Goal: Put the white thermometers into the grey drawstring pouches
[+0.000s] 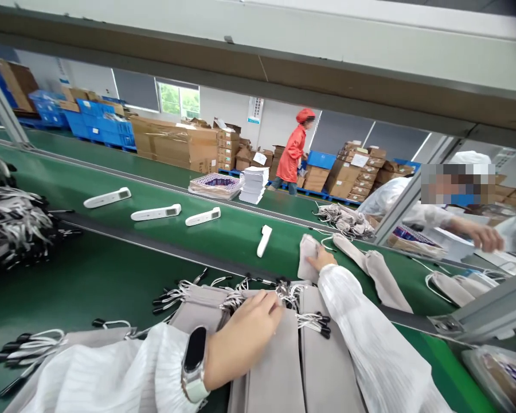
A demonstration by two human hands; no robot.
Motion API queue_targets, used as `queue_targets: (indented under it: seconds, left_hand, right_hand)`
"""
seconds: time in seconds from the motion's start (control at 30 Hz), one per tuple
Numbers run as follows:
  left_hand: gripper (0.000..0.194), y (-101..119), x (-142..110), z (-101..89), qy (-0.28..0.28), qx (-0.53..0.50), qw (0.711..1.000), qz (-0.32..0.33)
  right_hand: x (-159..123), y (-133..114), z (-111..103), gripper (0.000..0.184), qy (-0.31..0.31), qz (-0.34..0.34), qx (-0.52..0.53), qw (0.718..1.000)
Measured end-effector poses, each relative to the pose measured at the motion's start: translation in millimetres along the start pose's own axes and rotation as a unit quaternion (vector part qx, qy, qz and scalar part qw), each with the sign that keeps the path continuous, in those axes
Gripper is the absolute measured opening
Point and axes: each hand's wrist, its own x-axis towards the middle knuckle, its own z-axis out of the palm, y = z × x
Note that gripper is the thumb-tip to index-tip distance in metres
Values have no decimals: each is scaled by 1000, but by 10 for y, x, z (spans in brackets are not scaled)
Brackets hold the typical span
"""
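My left hand (pixel 247 324), with a watch on the wrist, is closed at the corded top end of a grey drawstring pouch (pixel 279 361) in the stack before me; its fingertips are partly hidden. Farther forward, my right hand (pixel 323 259) grips another grey drawstring pouch (pixel 308 252) on the green conveyor belt (pixel 223 246). I cannot see whether anything is inside that pouch. White cords with black cord stoppers (pixel 320 326) stick out of the stacked pouches. A white handheld thermometer (pixel 264 241) lies left of my right hand, and several more lie farther left along the belt.
Grey pouches (pixel 382 275) lie on the belt to the right, and a corded heap (pixel 12 223) is at left. Beyond the belt are a paper stack (pixel 253 184) and a tray (pixel 215 184). A co-worker's hand (pixel 484 234) reaches in at right. A metal post (pixel 413 189) and overhead shelf (pixel 258 51) frame the space.
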Motion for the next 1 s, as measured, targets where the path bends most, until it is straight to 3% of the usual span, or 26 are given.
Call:
queue_targets:
  seconds: [0.13,0.3,0.4,0.53,0.7,0.83,0.87,0.93,1.0]
  left_hand:
    - [20,0,18,-1,18,13,1000,-9]
    - [15,-13,28,41,18,36,999,0]
    - [20,-21,21,52,22,22,1000,-7]
    - [24,-55,36,31,4,-21,1000,-14]
    - [20,-52,64,-23,-2,-53,998,-16]
    - [19,-50,76,-57,1,-33,999,15]
    - [18,-55,78,-63,7,-19,1000,20]
    - [15,-68,81,-73,13,10,999,34]
    - [14,-73,78,-81,7,32,998,49]
  right_hand:
    - [8,-204,17,40,-2,-35,-5,999]
    - [136,-866,142,38,-88,-117,81,986]
    - [206,-1161,347,47,-121,-93,154,976]
    - [244,-1199,388,51,-150,-48,280,947]
    - [29,-916,-52,54,-208,-84,457,860]
    - [-363,-706,-447,72,-290,-121,655,687]
    - [-451,-672,-513,75,-302,-124,680,656]
    - [-570,-627,-599,76,-311,-126,693,639]
    - [-600,-607,-629,74,-304,-133,693,640]
